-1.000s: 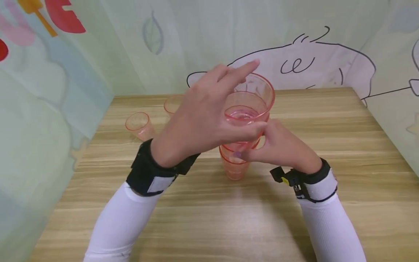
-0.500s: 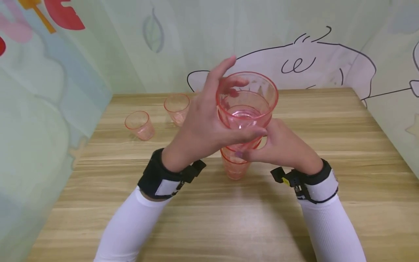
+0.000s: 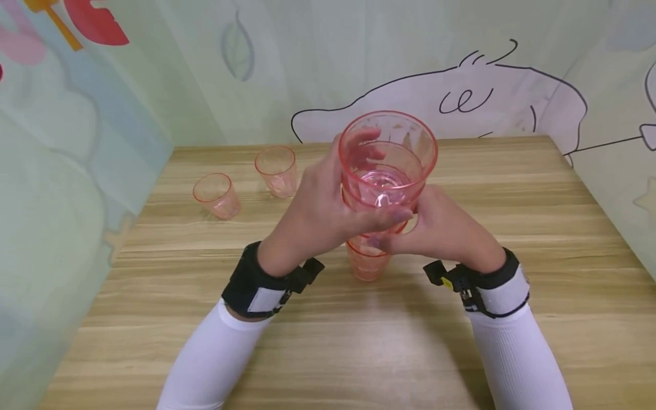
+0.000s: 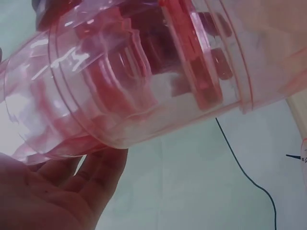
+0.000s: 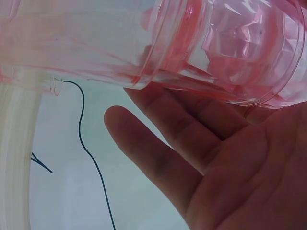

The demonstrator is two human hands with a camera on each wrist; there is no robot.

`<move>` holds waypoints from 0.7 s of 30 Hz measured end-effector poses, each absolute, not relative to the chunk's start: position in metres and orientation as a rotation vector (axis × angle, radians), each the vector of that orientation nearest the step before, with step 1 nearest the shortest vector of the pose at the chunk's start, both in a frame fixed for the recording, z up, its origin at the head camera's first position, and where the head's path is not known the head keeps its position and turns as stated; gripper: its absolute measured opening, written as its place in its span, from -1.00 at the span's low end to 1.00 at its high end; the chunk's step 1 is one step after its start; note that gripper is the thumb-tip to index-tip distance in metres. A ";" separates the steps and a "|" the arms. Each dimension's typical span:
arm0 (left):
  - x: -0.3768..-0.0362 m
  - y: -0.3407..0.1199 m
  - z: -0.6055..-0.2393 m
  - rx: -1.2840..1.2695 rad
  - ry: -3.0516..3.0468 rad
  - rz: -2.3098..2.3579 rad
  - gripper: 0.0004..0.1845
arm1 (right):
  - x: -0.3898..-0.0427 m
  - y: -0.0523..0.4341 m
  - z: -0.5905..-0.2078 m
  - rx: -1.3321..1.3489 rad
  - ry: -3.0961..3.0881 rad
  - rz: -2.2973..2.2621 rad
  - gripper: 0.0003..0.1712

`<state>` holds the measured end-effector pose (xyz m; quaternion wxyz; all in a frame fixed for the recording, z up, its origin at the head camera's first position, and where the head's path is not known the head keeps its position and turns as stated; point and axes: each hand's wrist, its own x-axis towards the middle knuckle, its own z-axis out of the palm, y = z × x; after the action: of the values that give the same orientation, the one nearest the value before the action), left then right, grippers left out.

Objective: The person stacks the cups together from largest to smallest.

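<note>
A tall upright column of clear pink cups point(image 3: 368, 267) stands at the middle of the table in the head view. Near its top, my left hand point(image 3: 320, 208) grips the uppermost cup point(image 3: 389, 154), thumb across the near side; its fingers show through the clear wall. Lower on the column my right hand point(image 3: 446, 228) holds it from the right, thumb in front. The left wrist view shows cup walls point(image 4: 144, 81) close up, with fingers behind them. In the right wrist view, one finger point(image 5: 139, 139) of the right hand stands away from the cups point(image 5: 249, 52).
Two more pink cups stand upright at the left back: one cup point(image 3: 217, 196) nearer the table's left edge, another cup point(image 3: 277, 171) farther back. A printed fabric wall point(image 3: 287, 68) rises behind the wooden table point(image 3: 512, 188) and along its sides.
My left hand has closed round the uppermost cup; its raised index finger has come down, and the wrist has shifted right. Both loose cups show fully now. The right hand stays put.
</note>
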<state>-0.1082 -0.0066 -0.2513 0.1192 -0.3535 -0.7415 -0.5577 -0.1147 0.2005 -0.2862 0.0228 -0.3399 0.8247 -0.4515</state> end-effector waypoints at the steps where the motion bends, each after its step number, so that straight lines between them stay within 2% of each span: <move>1: -0.108 -0.007 -0.251 -1.025 -2.173 -1.628 -0.05 | -0.115 0.200 -0.286 -1.058 2.547 -1.402 -0.37; 9: -0.105 -0.007 -0.252 -0.978 -2.198 -1.574 -0.08 | -0.115 0.199 -0.288 -1.074 2.556 -1.421 -0.36; 21: -0.106 -0.006 -0.265 -0.997 -2.125 -1.663 0.01 | -0.117 0.198 -0.287 -1.090 2.544 -1.440 -0.28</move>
<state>-0.1058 -0.0062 -0.2653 0.1318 -0.3435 -0.7323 -0.5730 -0.1167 0.1980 -0.2873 0.0110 -0.3495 0.8154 -0.4614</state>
